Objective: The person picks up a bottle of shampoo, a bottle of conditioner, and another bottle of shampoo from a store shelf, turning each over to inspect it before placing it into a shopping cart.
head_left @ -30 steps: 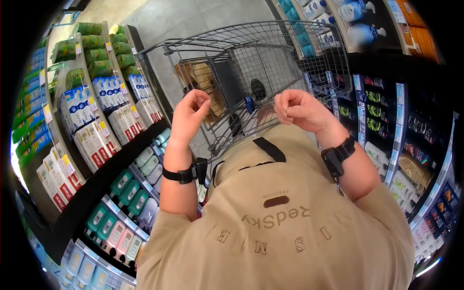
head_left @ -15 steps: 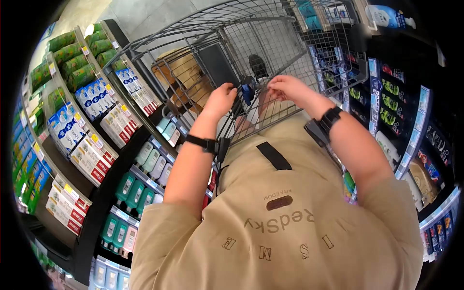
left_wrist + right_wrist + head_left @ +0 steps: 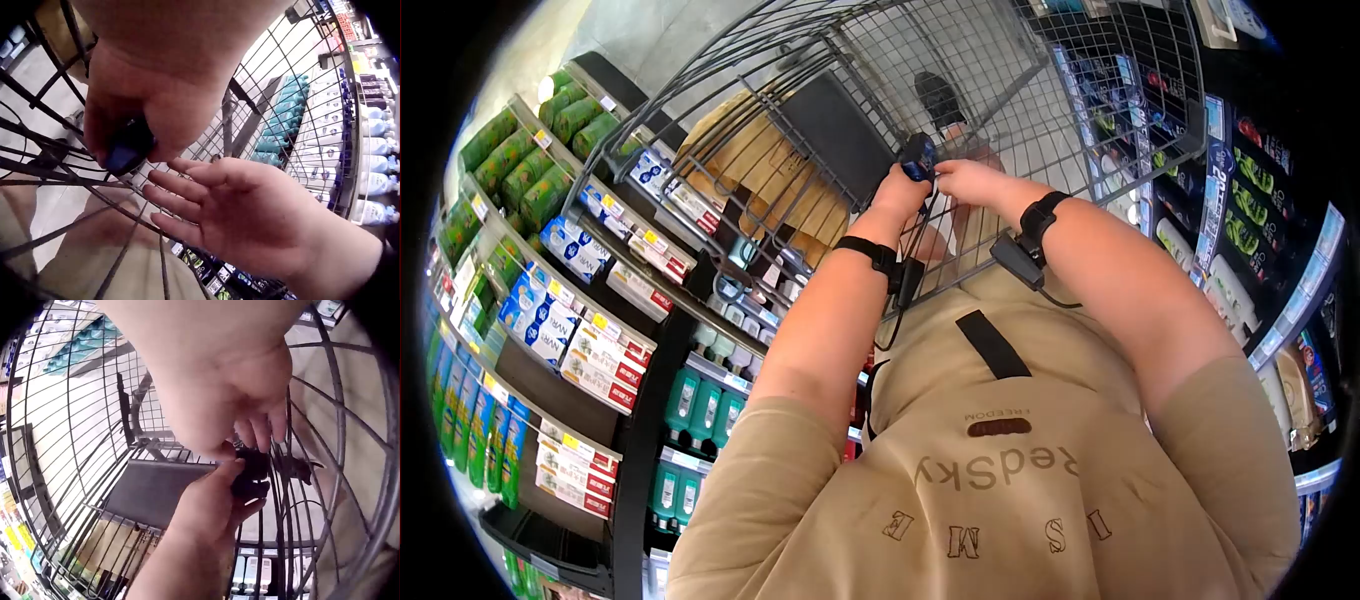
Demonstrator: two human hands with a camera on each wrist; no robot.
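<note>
Now our left hand (image 3: 897, 192) pinches the blue buckle (image 3: 918, 157) against the cart (image 3: 700, 110) wire, probably to steady it; just beside, our right hand (image 3: 244, 212) hovers open-fingered.

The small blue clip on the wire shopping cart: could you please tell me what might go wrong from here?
1. The left hand grips the small blue clip right against the wire shopping cart; fingers could get pinched.
2. The right hand has its fingers spread beside the bars, where they might catch.
</note>
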